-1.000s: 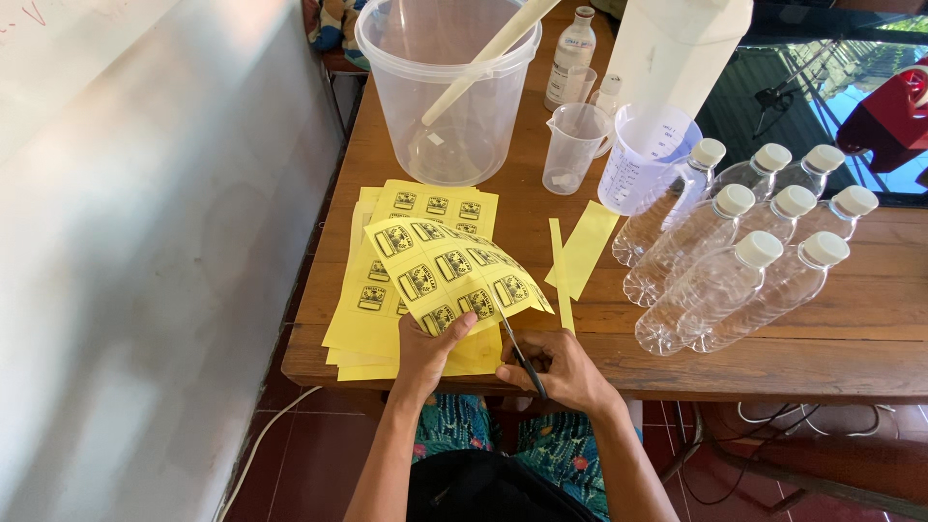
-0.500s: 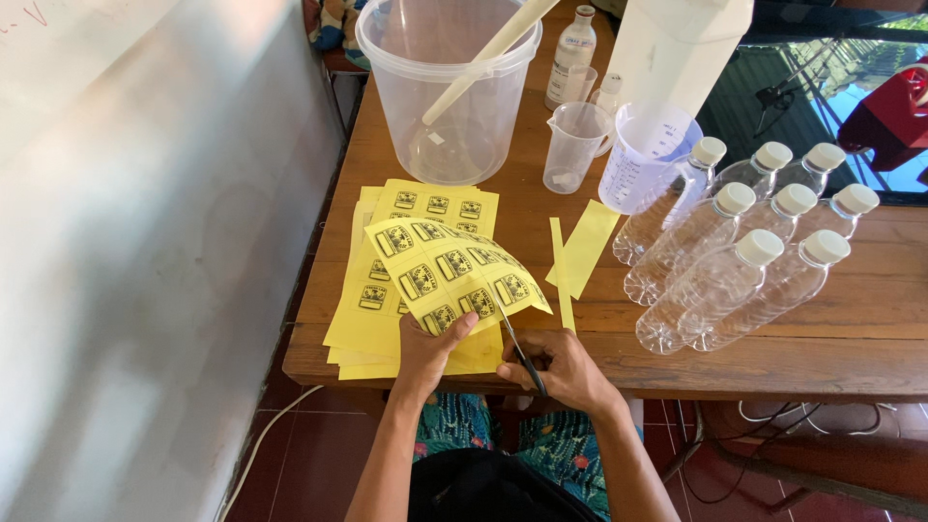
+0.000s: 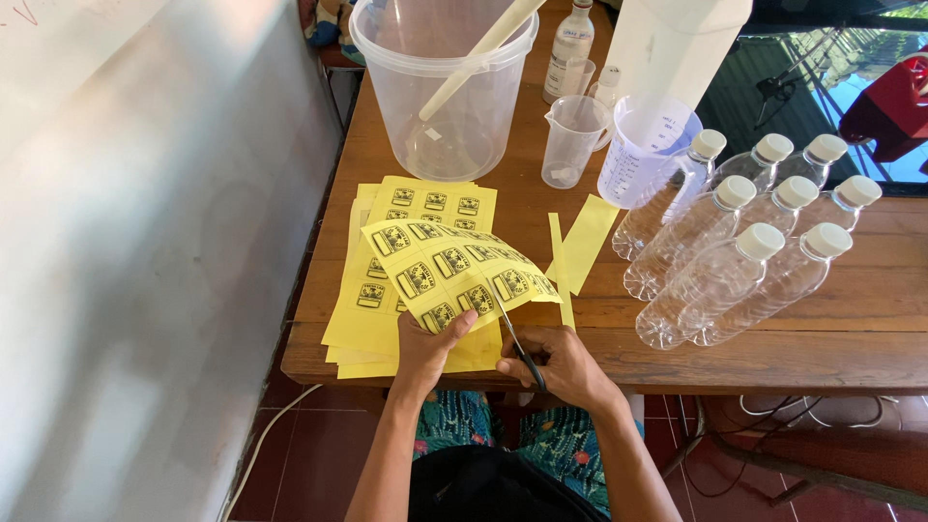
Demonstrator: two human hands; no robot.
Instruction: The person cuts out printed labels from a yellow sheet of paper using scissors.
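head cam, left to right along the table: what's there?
Stack of yellow label sheets → held label sheet → scissors → loose yellow strip → clear capped bottles lying down.

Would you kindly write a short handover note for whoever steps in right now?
Left hand: holds the yellow label sheet up by its near edge.
Right hand: works scissors, blades in the sheet's near edge.
Sheet stack lies flat on the wooden table; cut strips beside it.
Done: a few strips trimmed.
Left: this sheet is partly cut; the stack is uncut. Capped clear bottles bear no labels.
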